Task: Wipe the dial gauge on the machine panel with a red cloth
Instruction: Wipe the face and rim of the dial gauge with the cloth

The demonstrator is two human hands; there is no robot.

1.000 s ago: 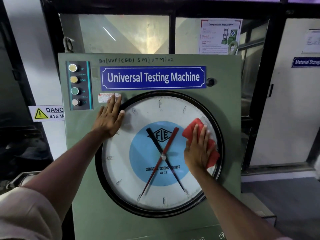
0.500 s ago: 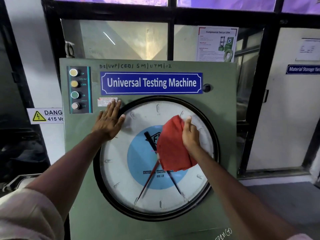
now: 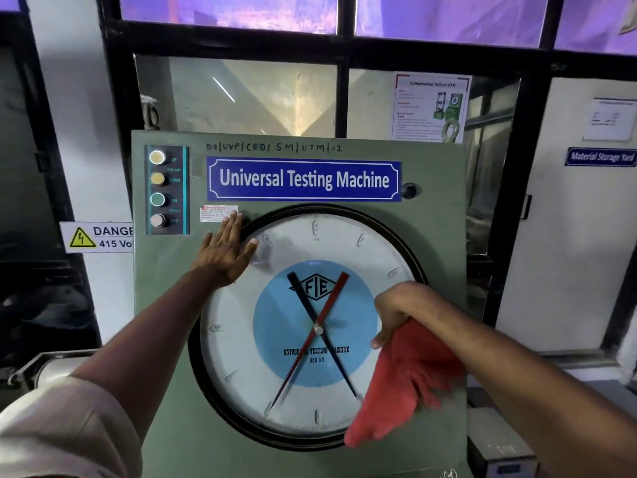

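Red cloth (image 3: 396,384) hangs bunched in our right hand (image 3: 396,312), fist closed on its top, draped over the dial gauge (image 3: 310,326) lower right. Our left hand (image 3: 227,250) lies flat, fingers spread, across the gauge's upper-left rim on the green panel (image 3: 437,215).

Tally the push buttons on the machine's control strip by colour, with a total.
White button: 1
Yellow button: 1
Green button: 1
Pale pinkish button: 1
Total: 4

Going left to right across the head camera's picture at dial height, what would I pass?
Danger sign → left hand → crossed needles → right hand gripping the red cloth → white door.
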